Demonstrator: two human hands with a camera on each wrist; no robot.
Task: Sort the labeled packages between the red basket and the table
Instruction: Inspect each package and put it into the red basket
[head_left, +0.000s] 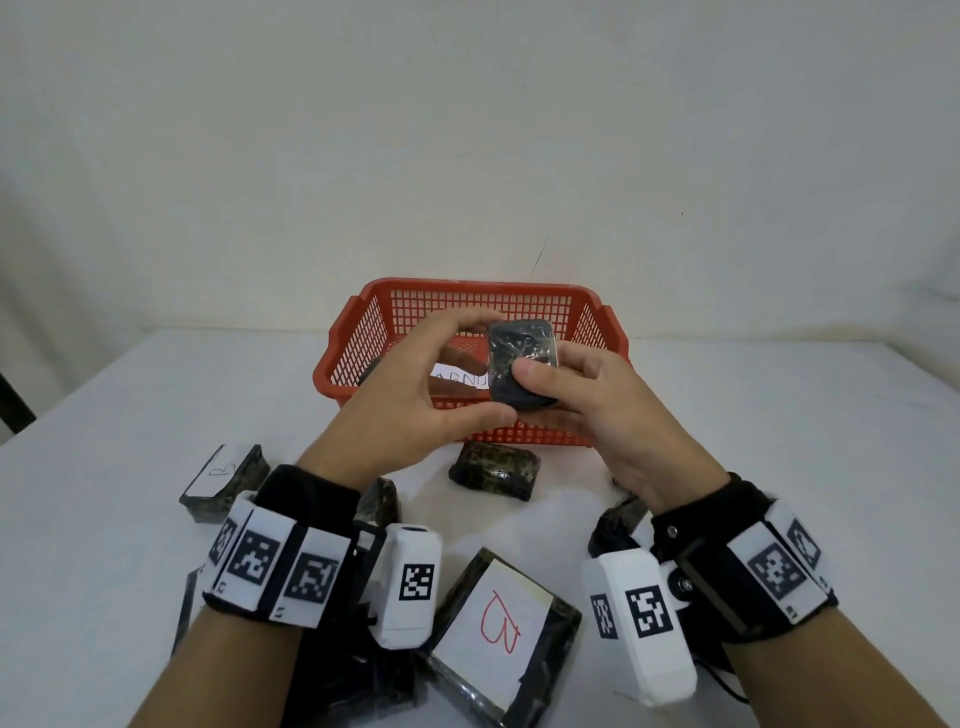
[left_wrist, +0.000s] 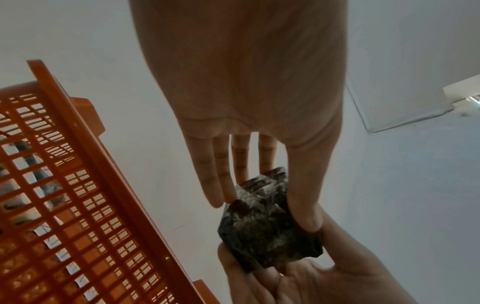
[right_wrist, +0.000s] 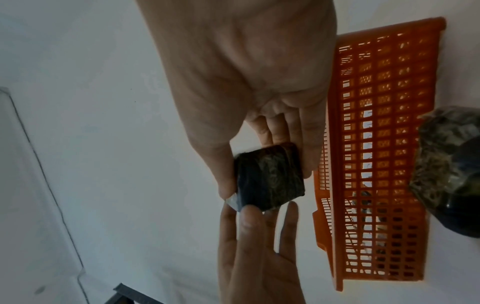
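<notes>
Both hands hold one small dark plastic-wrapped package (head_left: 522, 364) in the air over the near wall of the red basket (head_left: 363, 332). My left hand (head_left: 488, 369) pinches it between the thumb underneath and the fingers over the top. My right hand (head_left: 545, 376) grips its right side, thumb on the upper face. No label shows on it. In the left wrist view the package (left_wrist: 265, 226) sits between my left thumb and fingers. In the right wrist view the package (right_wrist: 270, 181) sits between my right thumb and fingers.
Inside the basket lies a dark package with a white label (head_left: 462, 376). On the white table, a bare dark package (head_left: 493, 470) lies near the basket. A package marked B in black (head_left: 218, 478) and one marked B in red (head_left: 498, 618) lie nearer me, others partly hidden under my wrists.
</notes>
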